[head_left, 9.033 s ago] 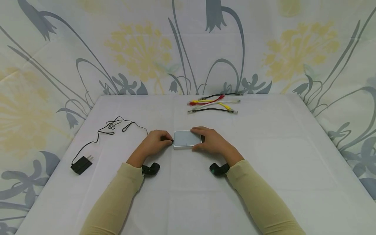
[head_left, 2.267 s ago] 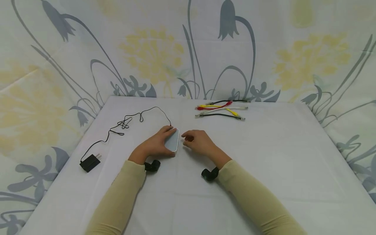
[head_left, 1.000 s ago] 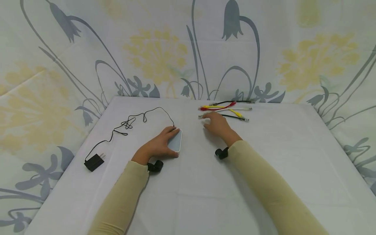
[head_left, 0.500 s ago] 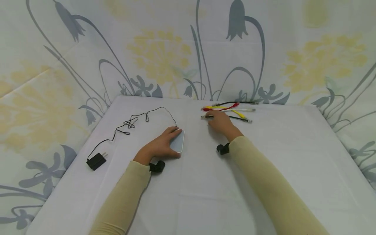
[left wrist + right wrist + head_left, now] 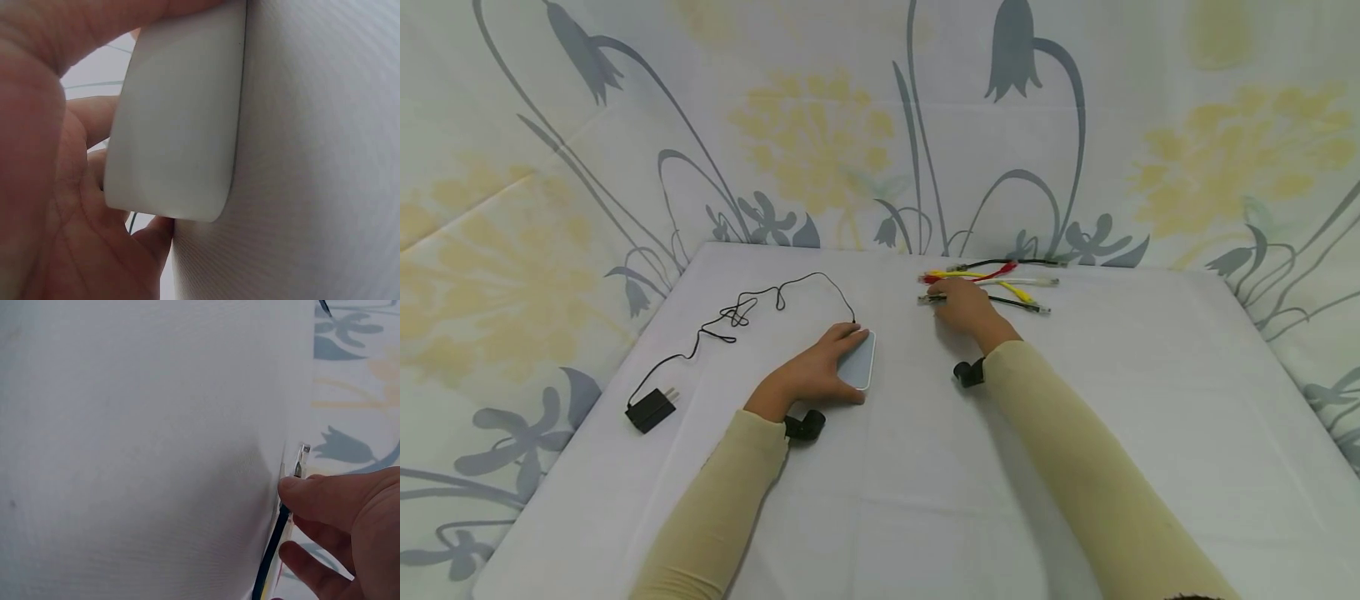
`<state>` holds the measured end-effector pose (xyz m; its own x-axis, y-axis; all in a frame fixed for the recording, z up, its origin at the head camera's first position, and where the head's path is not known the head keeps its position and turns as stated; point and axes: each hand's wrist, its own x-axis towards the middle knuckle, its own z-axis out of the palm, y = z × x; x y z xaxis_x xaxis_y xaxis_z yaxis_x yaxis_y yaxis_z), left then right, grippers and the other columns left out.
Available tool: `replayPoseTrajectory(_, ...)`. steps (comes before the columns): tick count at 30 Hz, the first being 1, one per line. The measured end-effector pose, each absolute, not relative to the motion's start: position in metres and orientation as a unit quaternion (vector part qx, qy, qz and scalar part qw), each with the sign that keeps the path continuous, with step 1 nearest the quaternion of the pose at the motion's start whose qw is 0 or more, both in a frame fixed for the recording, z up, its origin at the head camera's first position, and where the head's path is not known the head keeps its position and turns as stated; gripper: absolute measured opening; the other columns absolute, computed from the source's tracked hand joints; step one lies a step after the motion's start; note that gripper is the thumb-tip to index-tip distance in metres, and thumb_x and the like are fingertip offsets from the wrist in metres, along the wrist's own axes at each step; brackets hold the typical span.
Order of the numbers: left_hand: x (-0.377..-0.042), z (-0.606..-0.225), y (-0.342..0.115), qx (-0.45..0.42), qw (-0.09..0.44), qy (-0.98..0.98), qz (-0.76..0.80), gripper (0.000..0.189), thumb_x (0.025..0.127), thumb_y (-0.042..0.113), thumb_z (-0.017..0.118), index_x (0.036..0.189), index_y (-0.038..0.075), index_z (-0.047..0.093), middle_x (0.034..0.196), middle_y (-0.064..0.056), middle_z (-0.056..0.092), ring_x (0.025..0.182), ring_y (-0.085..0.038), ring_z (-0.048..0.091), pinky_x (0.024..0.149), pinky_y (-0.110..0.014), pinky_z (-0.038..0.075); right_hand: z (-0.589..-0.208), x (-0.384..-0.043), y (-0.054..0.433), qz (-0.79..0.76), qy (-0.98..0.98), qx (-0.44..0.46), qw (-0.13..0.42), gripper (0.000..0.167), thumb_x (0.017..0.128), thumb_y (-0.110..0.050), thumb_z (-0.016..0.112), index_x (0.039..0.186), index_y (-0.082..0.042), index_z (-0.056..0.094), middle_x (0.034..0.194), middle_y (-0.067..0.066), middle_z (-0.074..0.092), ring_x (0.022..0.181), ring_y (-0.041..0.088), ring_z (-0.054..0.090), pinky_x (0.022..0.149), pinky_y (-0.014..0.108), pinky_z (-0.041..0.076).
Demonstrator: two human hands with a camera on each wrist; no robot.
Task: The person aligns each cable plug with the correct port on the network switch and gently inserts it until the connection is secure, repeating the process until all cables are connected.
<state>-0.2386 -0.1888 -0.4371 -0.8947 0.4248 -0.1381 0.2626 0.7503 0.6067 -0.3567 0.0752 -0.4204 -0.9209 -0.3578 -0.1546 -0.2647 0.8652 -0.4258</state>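
Observation:
My left hand (image 5: 812,371) grips a small white box with a grey top (image 5: 857,365), thumb at its near edge and fingers at the far one. The box's smooth white side (image 5: 178,119) fills the middle of the left wrist view, low against the cloth. A thin black cord runs into the box's far side. Farther back, my right hand (image 5: 967,308) pinches a short black Ethernet cable (image 5: 1017,303) near its left end. In the right wrist view, the clear plug (image 5: 302,455) sticks out past the thumb, and the black cable (image 5: 270,559) trails off below.
Red (image 5: 1005,268), yellow (image 5: 1021,293) and white (image 5: 1037,282) cables lie just behind the right hand, with another black cable (image 5: 1030,262) at the table's back edge. A black power adapter (image 5: 651,410) lies at left, its tangled cord (image 5: 737,312) leading to the box.
The white box has been turned, and my left hand has gone from the cord's plug to gripping the box. My right hand has left the box, reached back and pinched a black Ethernet cable.

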Motion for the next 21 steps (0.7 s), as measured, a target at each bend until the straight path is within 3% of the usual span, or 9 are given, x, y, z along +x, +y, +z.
replayPoseTrajectory(11,-0.2373,-0.4357,-0.1887,0.183,0.135,0.926,0.300,0.100,0.071,0.034,0.083,0.154,0.023,0.028,0.161,0.000,0.016,0.143,-0.025,0.028,0.107,-0.044,0.038,-0.4208,-0.3588,0.0735,-0.206,0.957,-0.166,0.117,0.035,0.093,-0.006,0.053,0.127,-0.008,0.061,0.135,0.011,0.057,0.132,0.031,0.045,0.111,0.049,0.034)
replayPoseTrajectory(21,-0.2382,-0.4359,-0.1883,0.182,0.135,0.928,0.297,0.100,0.071,0.034,0.083,0.154,0.024,0.028,0.161,0.000,0.015,0.144,-0.024,0.027,0.108,-0.044,0.037,-0.4209,-0.3596,0.0738,-0.207,0.957,-0.168,0.115,0.027,0.092,-0.007,0.056,0.118,-0.009,0.065,0.122,0.012,0.062,0.116,0.029,0.054,0.104,0.047,0.041)
